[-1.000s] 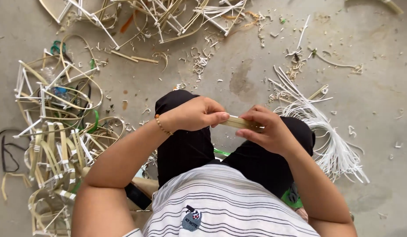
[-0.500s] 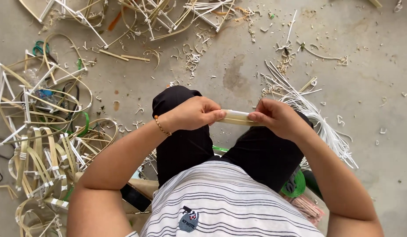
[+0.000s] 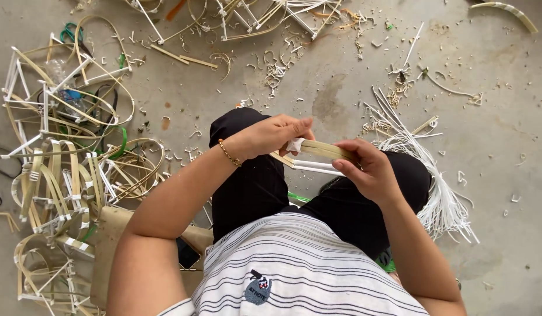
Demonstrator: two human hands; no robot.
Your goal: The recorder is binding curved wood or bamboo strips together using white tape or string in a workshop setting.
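Observation:
I sit on a concrete floor with my knees in black trousers below me. Both hands hold a short bundle of pale bamboo strips (image 3: 323, 151) above my knees. My left hand (image 3: 271, 134), with a thin bracelet at the wrist, pinches the bundle's left end where a bit of white tape wraps it. My right hand (image 3: 367, 167) grips the bundle's right end with curled fingers. A few thin white strips (image 3: 309, 168) stick out just beneath the bundle.
A heap of bent bamboo frames bound with white tape (image 3: 66, 152) lies at my left. More frames (image 3: 241, 14) lie at the top. A fan of thin white strips (image 3: 440, 193) lies at my right. Shavings litter the floor (image 3: 493, 134). A tan bag (image 3: 110, 234) sits by my left arm.
The view has shifted slightly. My hands have moved a little apart along the bamboo bundle, showing more of it and the white strips beneath.

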